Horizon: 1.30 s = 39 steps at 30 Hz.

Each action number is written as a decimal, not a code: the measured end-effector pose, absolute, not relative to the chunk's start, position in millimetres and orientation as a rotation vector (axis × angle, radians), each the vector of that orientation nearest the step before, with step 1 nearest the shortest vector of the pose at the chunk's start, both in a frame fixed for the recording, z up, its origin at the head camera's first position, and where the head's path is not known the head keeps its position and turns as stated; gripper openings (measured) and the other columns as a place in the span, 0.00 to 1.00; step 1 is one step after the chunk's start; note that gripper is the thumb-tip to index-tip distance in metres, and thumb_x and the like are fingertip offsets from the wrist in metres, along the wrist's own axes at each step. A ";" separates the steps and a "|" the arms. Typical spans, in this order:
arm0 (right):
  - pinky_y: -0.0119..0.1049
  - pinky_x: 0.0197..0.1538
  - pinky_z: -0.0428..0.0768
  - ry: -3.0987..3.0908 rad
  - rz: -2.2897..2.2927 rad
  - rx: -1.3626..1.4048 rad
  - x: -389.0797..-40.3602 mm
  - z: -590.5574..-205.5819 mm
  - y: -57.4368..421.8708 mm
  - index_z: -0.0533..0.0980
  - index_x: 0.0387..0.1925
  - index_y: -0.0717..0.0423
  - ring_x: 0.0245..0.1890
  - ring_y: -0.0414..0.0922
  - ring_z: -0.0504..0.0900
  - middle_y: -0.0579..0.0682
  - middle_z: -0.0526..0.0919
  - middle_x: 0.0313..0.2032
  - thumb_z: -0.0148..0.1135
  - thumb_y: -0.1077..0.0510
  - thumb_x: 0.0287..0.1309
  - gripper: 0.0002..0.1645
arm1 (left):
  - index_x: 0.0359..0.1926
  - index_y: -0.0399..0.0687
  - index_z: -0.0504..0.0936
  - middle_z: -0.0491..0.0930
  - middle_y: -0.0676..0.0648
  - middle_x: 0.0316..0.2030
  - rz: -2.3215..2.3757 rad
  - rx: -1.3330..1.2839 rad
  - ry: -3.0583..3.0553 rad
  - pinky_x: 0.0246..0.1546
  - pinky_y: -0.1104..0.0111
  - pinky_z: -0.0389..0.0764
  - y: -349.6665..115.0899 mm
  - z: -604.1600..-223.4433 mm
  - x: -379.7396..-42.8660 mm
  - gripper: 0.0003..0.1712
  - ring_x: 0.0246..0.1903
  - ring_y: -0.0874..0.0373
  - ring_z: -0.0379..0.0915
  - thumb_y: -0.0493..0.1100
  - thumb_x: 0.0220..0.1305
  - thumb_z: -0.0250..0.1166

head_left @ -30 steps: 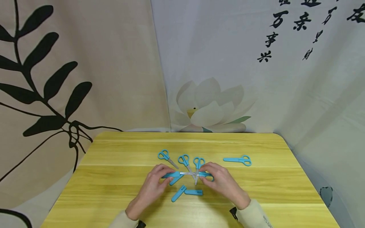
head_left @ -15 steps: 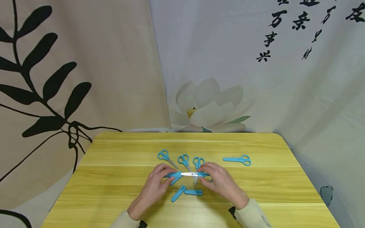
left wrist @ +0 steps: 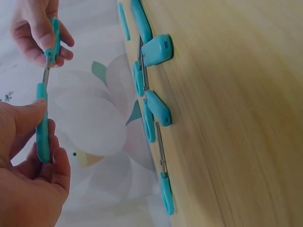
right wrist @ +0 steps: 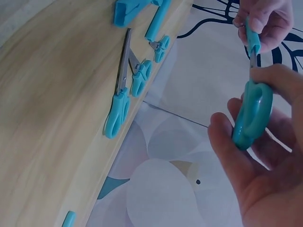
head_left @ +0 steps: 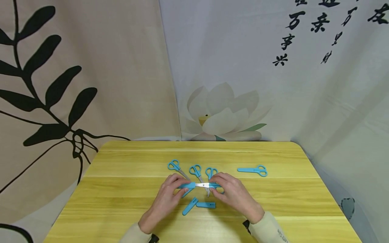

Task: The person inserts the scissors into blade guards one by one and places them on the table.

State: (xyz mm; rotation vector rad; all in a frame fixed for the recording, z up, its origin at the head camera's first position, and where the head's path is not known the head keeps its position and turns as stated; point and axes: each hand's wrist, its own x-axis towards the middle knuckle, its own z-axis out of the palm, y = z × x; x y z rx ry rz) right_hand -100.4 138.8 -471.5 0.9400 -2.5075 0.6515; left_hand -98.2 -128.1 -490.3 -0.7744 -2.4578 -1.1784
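Note:
Above the table, my left hand [head_left: 166, 197] pinches a blue scissors sheath [left wrist: 42, 130] between thumb and fingers. My right hand [head_left: 236, 194] holds a pair of blue-handled scissors [right wrist: 253, 113] by the handles. Its closed blades point left, their tips inside the mouth of the sheath; a stretch of metal still shows between sheath and handles. Just beyond the hands lie three unsheathed scissors: one at left [head_left: 174, 165], one in the middle [head_left: 196, 170], one at right [head_left: 211, 172], partly hidden by the right hand.
Two loose sheaths, one slanted [head_left: 190, 206] and one level [head_left: 206, 205], lie nearer the person. Another sheath [head_left: 188, 192] lies partly behind the left hand. A sheathed pair of scissors [head_left: 252, 170] rests farther right on the wooden table [head_left: 115, 199]. Printed curtains hang behind.
The scissors in my right hand have moved left and their blades have closed. Their tips have entered the sheath, so less metal shows. My left hand has shifted slightly right.

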 end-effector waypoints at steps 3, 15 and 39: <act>0.38 0.45 0.87 -2.509 0.637 0.939 -100.6 -471.0 138.0 0.86 0.45 0.57 0.43 0.44 0.87 0.48 0.87 0.45 0.81 0.58 0.52 0.18 | 0.47 0.47 0.89 0.79 0.58 0.42 -1.186 -0.760 -2.483 0.42 0.66 0.80 -126.2 -489.6 -98.6 0.14 0.45 0.62 0.74 0.32 0.60 0.75; 0.37 0.45 0.87 -2.478 0.620 0.947 -102.3 -469.9 136.0 0.86 0.41 0.53 0.43 0.42 0.86 0.45 0.87 0.43 0.81 0.57 0.53 0.14 | 0.45 0.47 0.89 0.78 0.58 0.41 -1.187 -0.802 -2.435 0.42 0.66 0.79 -119.4 -490.3 -100.9 0.13 0.45 0.62 0.73 0.32 0.60 0.75; 0.32 0.41 0.86 -2.477 0.667 0.983 -102.0 -471.6 132.7 0.85 0.41 0.53 0.39 0.39 0.86 0.44 0.85 0.41 0.80 0.58 0.54 0.14 | 0.46 0.47 0.89 0.77 0.59 0.39 -1.200 -0.870 -2.425 0.39 0.68 0.78 -114.7 -492.8 -100.2 0.13 0.42 0.63 0.71 0.33 0.60 0.75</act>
